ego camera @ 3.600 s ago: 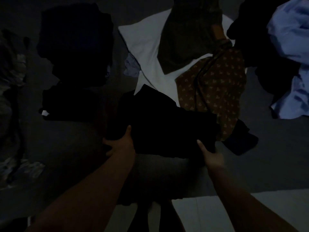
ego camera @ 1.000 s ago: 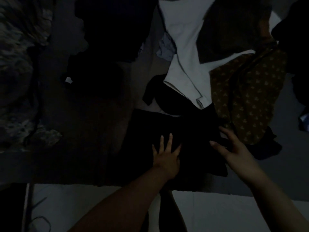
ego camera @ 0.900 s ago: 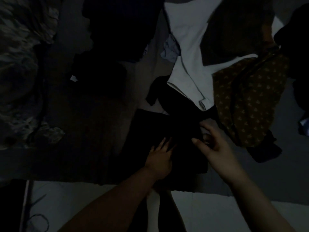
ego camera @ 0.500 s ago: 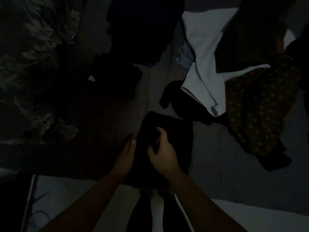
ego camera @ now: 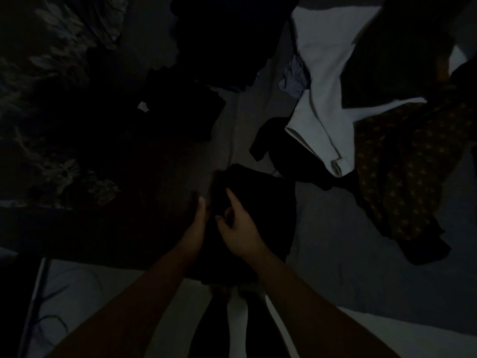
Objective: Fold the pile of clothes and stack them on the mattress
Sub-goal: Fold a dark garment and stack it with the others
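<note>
Two bare forearms come in from the lower edge of the view — no sleeves, no watch, no bracelet can be seen in the dim light. The left hand (ego camera: pixel 197 223) and the right hand (ego camera: pixel 238 228) wear no gloves or rings. Below, between the arms, two legs (ego camera: pixel 214 329) appear in dark clothing — details are too dark to tell.

Two hands: left hand (ego camera: pixel 197 223), right hand (ego camera: pixel 238 228); one white garment (ego camera: pixel 320 99); one brown patterned garment (ego camera: pixel 402 164) (dark clothes uncountable).

A dim bedroom at home; clothes (ego camera: pixel 402 164) strewn over a mattress (ego camera: pixel 335 241).
</note>
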Motion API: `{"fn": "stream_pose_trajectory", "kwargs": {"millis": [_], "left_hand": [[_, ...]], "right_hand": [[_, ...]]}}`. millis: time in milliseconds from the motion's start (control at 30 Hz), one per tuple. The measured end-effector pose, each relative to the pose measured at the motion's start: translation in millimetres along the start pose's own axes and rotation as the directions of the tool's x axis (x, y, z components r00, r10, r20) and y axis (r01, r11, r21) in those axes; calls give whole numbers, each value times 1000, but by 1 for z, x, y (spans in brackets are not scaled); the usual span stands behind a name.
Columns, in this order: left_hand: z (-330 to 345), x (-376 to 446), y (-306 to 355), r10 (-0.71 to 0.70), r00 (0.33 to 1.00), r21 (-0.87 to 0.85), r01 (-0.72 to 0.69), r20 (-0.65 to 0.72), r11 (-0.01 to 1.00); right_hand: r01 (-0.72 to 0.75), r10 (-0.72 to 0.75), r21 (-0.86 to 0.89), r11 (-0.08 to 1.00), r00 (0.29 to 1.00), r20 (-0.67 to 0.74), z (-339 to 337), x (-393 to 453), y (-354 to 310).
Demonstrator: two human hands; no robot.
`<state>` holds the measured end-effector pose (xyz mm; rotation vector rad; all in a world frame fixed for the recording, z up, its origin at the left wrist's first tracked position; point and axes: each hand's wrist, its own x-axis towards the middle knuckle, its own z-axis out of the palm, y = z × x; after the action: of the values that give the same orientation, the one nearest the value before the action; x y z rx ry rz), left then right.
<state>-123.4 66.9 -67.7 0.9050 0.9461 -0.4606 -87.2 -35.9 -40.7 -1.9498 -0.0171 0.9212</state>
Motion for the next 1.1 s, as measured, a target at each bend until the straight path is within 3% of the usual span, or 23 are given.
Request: {"fn": "stream_pose_trajectory", "kwargs": {"millis": [100, 167, 200, 267, 333, 367, 433, 533, 600, 700, 767, 833, 867, 933, 1000, 1100], "left_hand": [[-8, 7, -1, 95, 990, 348, -51, -108, 936], [-9, 7, -7, 301, 937, 728, -79, -180, 681], [-6, 3, -7, 433, 881, 846, -75, -192, 529], [3, -6, -8, 689, 723, 963, -144, -55, 227], [16, -7, -10, 767, 621, 975, -222, 161, -26], [23, -8, -12, 744, 615, 960, -250, 259, -128], [23, -3, -29, 661, 667, 939, -237, 343, -249], [-3, 12, -63, 607, 776, 984, -100, 171, -149], [-16, 21, -76, 622, 778, 995, -43, 90, -92], [-11, 25, -75, 596, 798, 994, -36, 91, -103], [-11, 19, -70, 598, 795, 994, -67, 102, -80], [-11, 10, -57, 593, 803, 986, -136, 55, 93], [-10, 8, -49, 575, 818, 952, -166, -13, 257], [2, 6, -27, 427, 884, 767, -139, -189, 627], [13, 9, -7, 164, 953, 478, -24, -254, 878], [13, 8, 22, -70, 994, 288, 93, -89, 953]], "right_hand": [[-54, 55, -12, 998, 990, 127, 2, 17, 7], [-54, 55, -10, 998, 974, 221, -1, 23, 2], [-7, 14, -36, 999, 981, 191, -4, 22, -3], [164, -185, -193, 967, 978, -95, -13, 14, -1], [193, -405, -475, 858, 824, -397, -28, 6, 16], [130, -456, -586, 800, 766, -454, -36, 4, 28], [8, -423, -695, 719, 798, -429, -47, 3, 53], [-27, -310, -753, 658, 901, -304, -49, 18, 88], [-69, -246, -774, 629, 928, -282, -44, 30, 103], [-39, -281, -772, 634, 919, -277, -47, 39, 104], [24, -315, -651, 759, 888, -335, -54, 27, 98], [-67, -100, -269, 961, 821, -562, -61, 6, 95], [-131, 84, -31, 991, 782, -617, -61, -2, 92], [-231, 339, 276, 933, 821, -459, -59, -9, 88], [-246, 356, 367, 897, 895, -270, -60, -7, 77], [-112, 163, 266, 957, 971, -177, -70, -3, 53]]}}
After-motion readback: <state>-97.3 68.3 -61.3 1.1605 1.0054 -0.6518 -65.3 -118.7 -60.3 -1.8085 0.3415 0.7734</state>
